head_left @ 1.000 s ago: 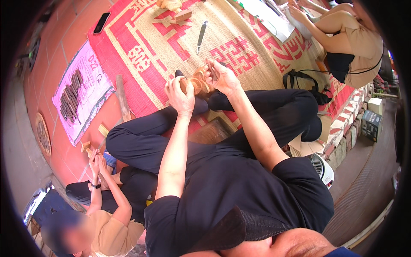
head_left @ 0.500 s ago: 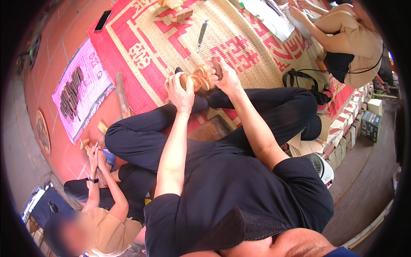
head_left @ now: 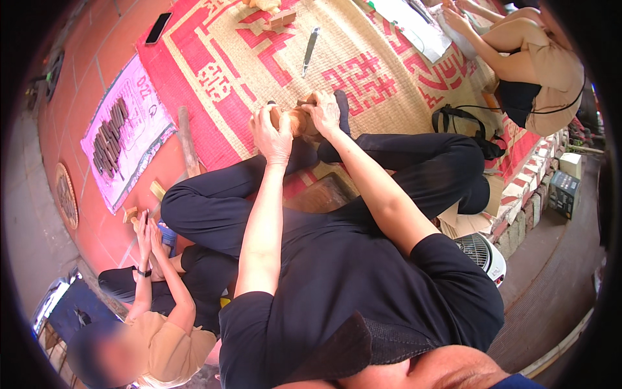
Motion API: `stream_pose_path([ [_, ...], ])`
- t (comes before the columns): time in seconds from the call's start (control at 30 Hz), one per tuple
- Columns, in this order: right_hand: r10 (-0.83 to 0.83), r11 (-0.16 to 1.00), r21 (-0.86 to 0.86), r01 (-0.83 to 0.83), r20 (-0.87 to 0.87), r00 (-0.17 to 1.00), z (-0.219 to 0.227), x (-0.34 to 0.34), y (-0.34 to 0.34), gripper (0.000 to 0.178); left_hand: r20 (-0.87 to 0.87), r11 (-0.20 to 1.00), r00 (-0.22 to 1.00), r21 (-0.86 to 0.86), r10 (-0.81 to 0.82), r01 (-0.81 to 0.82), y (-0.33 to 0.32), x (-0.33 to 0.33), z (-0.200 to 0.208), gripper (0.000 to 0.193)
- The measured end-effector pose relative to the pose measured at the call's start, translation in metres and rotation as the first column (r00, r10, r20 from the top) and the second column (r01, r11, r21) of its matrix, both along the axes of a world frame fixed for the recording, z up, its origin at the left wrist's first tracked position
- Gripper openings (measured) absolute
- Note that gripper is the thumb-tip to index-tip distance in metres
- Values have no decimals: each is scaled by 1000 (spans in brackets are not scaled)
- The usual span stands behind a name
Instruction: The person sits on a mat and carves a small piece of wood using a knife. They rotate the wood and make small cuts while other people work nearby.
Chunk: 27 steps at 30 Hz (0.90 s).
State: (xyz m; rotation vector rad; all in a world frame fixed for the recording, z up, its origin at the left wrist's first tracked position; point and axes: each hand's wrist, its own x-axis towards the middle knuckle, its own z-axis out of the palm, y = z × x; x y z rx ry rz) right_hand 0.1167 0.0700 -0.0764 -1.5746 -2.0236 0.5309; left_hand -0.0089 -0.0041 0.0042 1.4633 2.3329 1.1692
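Between my crossed legs and the mat, my left hand [head_left: 272, 137] is wrapped round a light-brown carved wooden piece [head_left: 298, 123] with rounded forms. My right hand [head_left: 324, 115] is closed at the carving's right side, its fingers gripping a small flat dark brown piece [head_left: 305, 102] against the top of the wood. Whether that piece is folded sandpaper or something else, I cannot make out. My fingers cover much of the carving. Beyond my hands, a slim dark tool with a silver end [head_left: 311, 50] lies on the mat.
Under it all spreads a red and straw-coloured woven mat [head_left: 223, 136]. A phone [head_left: 158, 28], a wooden block [head_left: 283, 19] and a pink cloth [head_left: 139, 107] bearing several chisels [head_left: 110, 139] lie around. One co-worker [head_left: 165, 298] sits at left, another [head_left: 544, 84] at far right. A wooden stick [head_left: 188, 142] lies left.
My right hand has moved left and inward, bringing the dark brown piece from beside the carving onto its top. My left hand keeps its hold.
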Motion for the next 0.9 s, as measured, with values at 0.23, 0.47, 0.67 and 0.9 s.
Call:
stream_pose_path([
  [0.23,-304,801,-590,99,-259,917,11,3,39,27,6,1000,1000,-1,12,-12,-3,0,-1,25],
  [0.47,-153,958,-278,70,-288,945,0,-3,14,24,5,999,999,17,33,-33,-4,-1,-4,24],
  [0.67,-420,730,-671,131,-289,860,4,-3,35,26,17,999,1000,39,7,-8,-6,-3,-4,24],
  [0.9,-368,892,-451,-39,-773,517,-42,-5,0,19,17,1000,999,4,31,-31,-3,0,-3,26],
])
